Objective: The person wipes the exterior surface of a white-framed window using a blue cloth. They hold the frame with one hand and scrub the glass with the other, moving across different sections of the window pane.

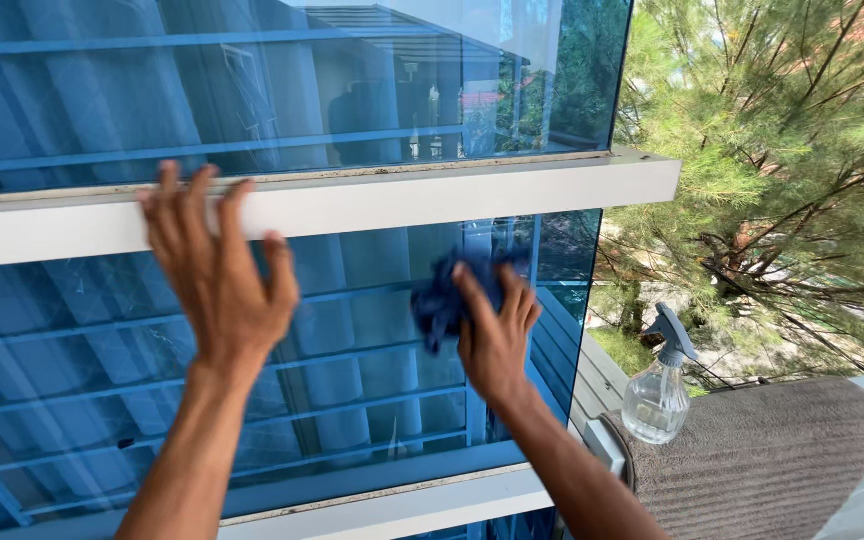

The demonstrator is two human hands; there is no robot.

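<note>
Hands work at 2 glass panes. Left hand [214, 268] lies spread, fingertips on the white rail [402, 200] between the panes. Right hand [495, 335] presses a bunched blue cloth [444, 298] flat against the lower pane [352, 350], fingers extended over it. Right of that hand, a clear spray bottle [658, 388] stands on a brown mat [762, 455].

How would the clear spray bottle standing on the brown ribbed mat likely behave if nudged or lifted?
The spray bottle looks nearly empty, so it is probably light. Its trigger head sits high above a rounded body, so a sideways nudge might tip it. The ribbed mat under it looks soft, which probably gives grip but an unsteady footing near the ledge edge.
</note>
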